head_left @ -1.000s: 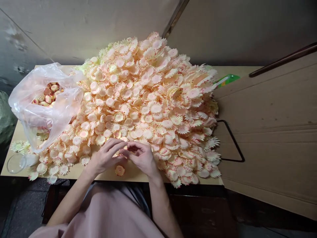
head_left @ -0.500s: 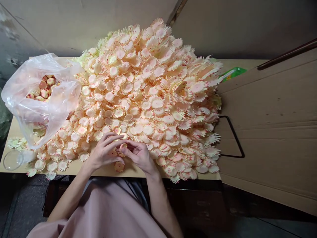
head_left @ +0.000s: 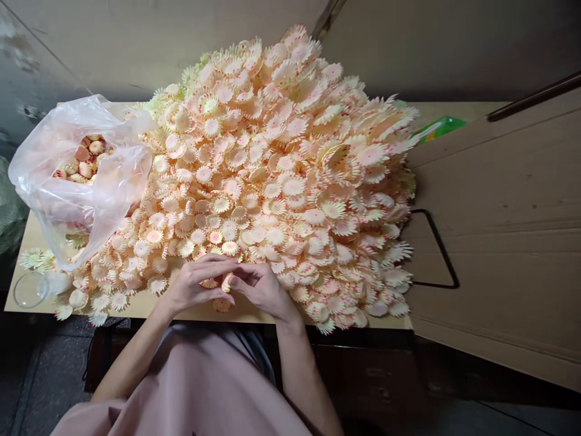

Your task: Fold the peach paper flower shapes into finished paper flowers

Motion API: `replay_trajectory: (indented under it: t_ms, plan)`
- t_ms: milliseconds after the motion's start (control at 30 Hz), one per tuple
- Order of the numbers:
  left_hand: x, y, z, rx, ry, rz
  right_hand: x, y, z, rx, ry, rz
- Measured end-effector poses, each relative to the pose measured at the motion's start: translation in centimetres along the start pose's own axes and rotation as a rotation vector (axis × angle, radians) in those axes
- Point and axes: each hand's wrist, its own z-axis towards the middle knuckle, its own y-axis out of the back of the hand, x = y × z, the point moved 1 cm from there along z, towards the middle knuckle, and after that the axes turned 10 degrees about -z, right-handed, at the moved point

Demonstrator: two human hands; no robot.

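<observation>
My right hand (head_left: 265,292) pinches a small curled flower petal piece (head_left: 227,283), cream with red-tipped edges, between thumb and fingers. My left hand (head_left: 197,284) curves around from the other side, thumb apart from its stretched fingers, its fingertips meeting the right hand's fingers above the piece. Whether the left fingertips press on the piece is hidden. Below the hands, a flat round flower petal piece (head_left: 222,305) lies near the table's front edge. Another piece (head_left: 209,283) shows partly between the hands. Just beyond them rises a large heap of fringed, pale pink and cream flower petal pieces (head_left: 272,163).
A translucent plastic bag (head_left: 113,197) at the left holds several curled pieces (head_left: 86,158). A clear round cup (head_left: 31,289) lies by the table's (head_left: 181,312) left corner. Cardboard (head_left: 499,242) with a black wire handle (head_left: 442,248) borders the right, near a green packet (head_left: 442,128).
The curled piece now shows more clearly at my right fingertips. My left fingers have drawn lower and closer over it. The whole view has shifted slightly.
</observation>
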Motion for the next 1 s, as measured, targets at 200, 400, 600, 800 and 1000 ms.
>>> replay_trajectory:
  t_ms: [200,400,600,800,1000]
  plan:
    - [-0.2,0.0,-0.2,-0.147,0.057,0.084,-0.4,0.6,-0.2,-0.095,-0.04,-0.017]
    - [0.3,0.0,-0.5,-0.235,0.15,0.155,0.0,0.7,-0.6,-0.175,-0.048,-0.051]
    - [0.8,-0.2,-0.4,-0.297,0.328,0.025,-0.1,0.1,-0.3,-0.282,-0.01,-0.01]
    - [1.3,-0.5,-0.4,-0.284,0.447,-0.357,0.0,-0.4,0.1,-0.334,0.037,0.033]
    - [1.1,-0.1,-0.4,-0.293,0.531,-0.432,-0.3,-0.4,0.3,-0.378,0.013,0.075]
